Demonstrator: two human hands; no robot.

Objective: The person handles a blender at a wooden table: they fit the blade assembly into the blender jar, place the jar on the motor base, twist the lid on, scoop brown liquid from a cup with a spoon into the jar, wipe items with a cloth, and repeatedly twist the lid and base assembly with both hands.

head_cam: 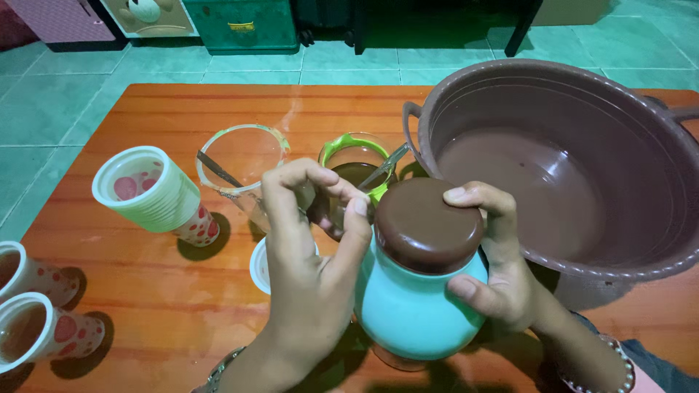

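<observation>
Both hands were on the teal jar (411,306), which stood on the orange wooden table (167,109) near its front edge. All places below are taken from that jar.

The right hand (499,269) gripped the jar's right side: thumb pressed to the teal body, fingers curled over the rim of the brown lid (426,224). The left hand (309,255) sat at the jar's left shoulder, fingers bent and closed in a loose pinch beside the lid's edge, fingertips touching the lid's left side (whether it truly gripped the lid could not be told).

Right of the jar and behind it, a large brown plastic basin (568,167) with side handles took up that end of the table, its rim just beside the lid. Directly behind the jar stood a glass mug with a green rim (354,156), dark liquid inside and a metal spoon (386,166) leaning in it. Left of the mug, behind the left hand, was a clear glass (244,164) with a second spoon (218,171) in it.

Farther left, a stack of white paper cups with red spots (156,193) lay tilted on its side, mouth facing the camera. Two more spotted cups (33,309) holding brown liquid sat at the far left edge, well apart from the jar. A white cup rim (258,266) showed just left of the jar, mostly hidden by the left hand.

Beyond the table lay green floor tiles (58,80).
</observation>
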